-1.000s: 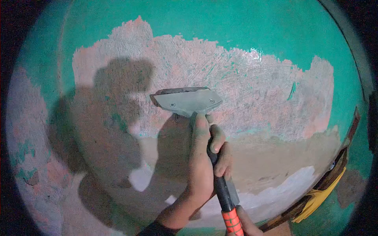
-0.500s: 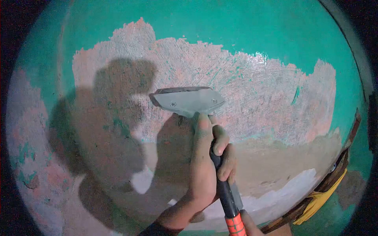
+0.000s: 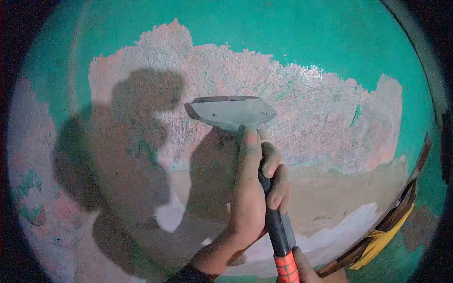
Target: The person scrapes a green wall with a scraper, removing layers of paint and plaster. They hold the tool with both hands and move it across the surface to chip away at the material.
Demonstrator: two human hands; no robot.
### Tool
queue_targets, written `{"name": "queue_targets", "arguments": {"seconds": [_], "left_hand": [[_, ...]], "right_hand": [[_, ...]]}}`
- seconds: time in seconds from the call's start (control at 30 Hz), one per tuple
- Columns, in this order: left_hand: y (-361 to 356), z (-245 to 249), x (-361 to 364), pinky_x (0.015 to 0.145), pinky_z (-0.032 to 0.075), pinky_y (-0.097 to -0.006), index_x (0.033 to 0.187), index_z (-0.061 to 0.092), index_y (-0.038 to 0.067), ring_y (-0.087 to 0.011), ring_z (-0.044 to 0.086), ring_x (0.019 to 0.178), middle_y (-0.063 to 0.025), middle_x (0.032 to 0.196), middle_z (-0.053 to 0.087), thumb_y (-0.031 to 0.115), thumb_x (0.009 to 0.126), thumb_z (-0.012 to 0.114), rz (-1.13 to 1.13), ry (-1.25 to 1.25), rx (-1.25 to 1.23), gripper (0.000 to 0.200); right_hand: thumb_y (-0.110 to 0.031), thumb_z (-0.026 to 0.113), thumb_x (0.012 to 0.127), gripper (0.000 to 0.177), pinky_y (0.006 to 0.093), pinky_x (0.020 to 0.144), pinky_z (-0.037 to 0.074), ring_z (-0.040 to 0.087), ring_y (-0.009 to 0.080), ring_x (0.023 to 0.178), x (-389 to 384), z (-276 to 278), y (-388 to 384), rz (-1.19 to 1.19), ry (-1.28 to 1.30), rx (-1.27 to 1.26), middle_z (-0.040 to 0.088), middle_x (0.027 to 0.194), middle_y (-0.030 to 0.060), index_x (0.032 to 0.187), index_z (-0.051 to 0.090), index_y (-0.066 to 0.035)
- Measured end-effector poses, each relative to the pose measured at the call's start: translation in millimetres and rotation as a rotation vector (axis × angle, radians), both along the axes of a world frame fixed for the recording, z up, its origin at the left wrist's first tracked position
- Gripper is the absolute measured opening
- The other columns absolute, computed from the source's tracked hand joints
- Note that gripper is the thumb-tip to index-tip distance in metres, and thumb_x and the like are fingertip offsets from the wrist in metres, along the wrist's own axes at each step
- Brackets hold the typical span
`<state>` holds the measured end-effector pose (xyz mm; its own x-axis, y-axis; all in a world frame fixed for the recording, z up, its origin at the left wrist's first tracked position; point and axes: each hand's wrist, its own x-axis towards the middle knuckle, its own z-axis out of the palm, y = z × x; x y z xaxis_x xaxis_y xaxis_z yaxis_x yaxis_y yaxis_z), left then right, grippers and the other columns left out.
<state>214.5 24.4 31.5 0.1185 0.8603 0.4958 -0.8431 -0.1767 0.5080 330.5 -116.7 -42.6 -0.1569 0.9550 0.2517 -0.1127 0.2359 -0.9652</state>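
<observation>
A long-handled scraper (image 3: 235, 112) has a wide grey head, a black shaft and an orange-red grip (image 3: 287, 268). Its blade edge lies against the stripped, pinkish patch of wall (image 3: 325, 111). My left hand (image 3: 252, 198) wraps the black shaft just under the head, thumb laid along it and fingers curled round the right side. Low in the view, my right hand (image 3: 306, 270) is at the orange-red grip; only part of it shows, closed on the handle, and the rest falls outside the frame.
Green paint (image 3: 292, 28) surrounds the scraped area. A brown-grey band (image 3: 339, 193) runs below it, with whitish patches. At the lower right are a dark wooden edge (image 3: 347, 257) and a yellow cloth (image 3: 384, 240). Shadows cover the wall's left side.
The scraper and my left hand have shifted slightly up and to the right across the wall. My right hand has moved a little up and right with the handle.
</observation>
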Motion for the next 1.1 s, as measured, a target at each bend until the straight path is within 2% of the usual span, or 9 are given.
{"name": "queue_targets", "arguments": {"seconds": [0.07,0.3,0.4,0.6,0.7,0.8,1.0,1.1], "left_hand": [[-11.3,4.3,-6.2,0.030,0.030,-0.0234,0.077,0.035,0.014,-0.0073,0.033,0.034,0.0038,0.058,0.034,0.046,0.091,0.036,-0.061,0.030,0.006,0.035],[-3.7,7.4,-1.9,0.031,0.030,-0.0235,0.075,0.035,0.015,-0.0071,0.033,0.035,0.0041,0.059,0.036,0.046,0.091,0.037,0.039,0.044,0.093,0.035],[-0.1,-0.9,-4.2,0.032,0.031,-0.0236,0.073,0.035,0.015,-0.0072,0.032,0.035,0.0041,0.057,0.035,0.047,0.090,0.038,-0.049,0.065,0.010,0.037],[-1.5,2.4,-12.4,0.032,0.031,-0.0235,0.067,0.034,0.014,-0.0076,0.031,0.033,0.0038,0.050,0.031,0.047,0.090,0.038,0.007,0.088,0.101,0.040],[-1.3,8.5,-19.1,0.031,0.030,-0.0230,0.066,0.035,0.014,-0.0077,0.031,0.033,0.0036,0.050,0.032,0.046,0.090,0.039,-0.066,0.094,0.130,0.040],[-8.1,11.5,-22.3,0.031,0.029,-0.0227,0.065,0.035,0.014,-0.0079,0.032,0.033,0.0037,0.050,0.032,0.046,0.090,0.040,0.023,0.119,0.059,0.040],[2.4,8.9,-28.9,0.032,0.029,-0.0229,0.072,0.037,0.013,-0.0071,0.032,0.034,0.0040,0.055,0.034,0.044,0.090,0.041,-0.039,0.135,0.133,0.036],[-13.2,12.3,-33.8,0.032,0.029,-0.0232,0.078,0.038,0.013,-0.0067,0.033,0.036,0.0043,0.060,0.036,0.043,0.090,0.043,0.019,0.170,0.031,0.033]], "right_hand": [[-0.023,0.050,0.088,0.060,0.0191,0.047,0.031,0.038,0.0035,0.052,0.4,-0.8,-5.4,0.005,0.026,-0.014,0.050,0.075,-0.0012,0.136,0.023,0.001],[-0.021,0.049,0.088,0.061,0.0181,0.041,0.029,0.037,0.0026,0.047,-3.7,-4.1,-2.3,0.019,0.078,0.084,0.052,0.074,0.0000,0.136,0.019,0.002],[-0.019,0.047,0.089,0.059,0.0183,0.041,0.029,0.036,0.0028,0.046,-9.5,-6.5,-3.7,0.007,0.072,0.097,0.051,0.072,0.0000,0.137,0.018,0.001],[-0.020,0.047,0.090,0.062,0.0192,0.042,0.029,0.035,0.0033,0.046,-28.7,-6.4,-9.3,-0.013,0.031,0.111,0.048,0.066,-0.0017,0.138,0.014,-0.001],[-0.021,0.047,0.090,0.063,0.0193,0.043,0.029,0.035,0.0036,0.046,-41.6,-6.2,-11.4,-0.009,0.107,0.092,0.046,0.064,-0.0022,0.138,0.013,-0.001],[-0.019,0.045,0.090,0.061,0.0191,0.043,0.030,0.035,0.0035,0.047,-50.6,-8.6,-13.7,-0.016,0.111,0.135,0.046,0.066,-0.0015,0.138,0.013,-0.002],[-0.015,0.042,0.091,0.056,0.0191,0.043,0.031,0.037,0.0032,0.048,-63.0,-14.5,-5.9,-0.069,0.072,0.223,0.050,0.074,0.0007,0.138,0.014,-0.002],[-0.016,0.043,0.091,0.057,0.0191,0.043,0.031,0.037,0.0032,0.048,-73.2,-20.4,-5.9,-0.127,0.083,0.287,0.050,0.075,0.0007,0.138,0.015,-0.001]]}}
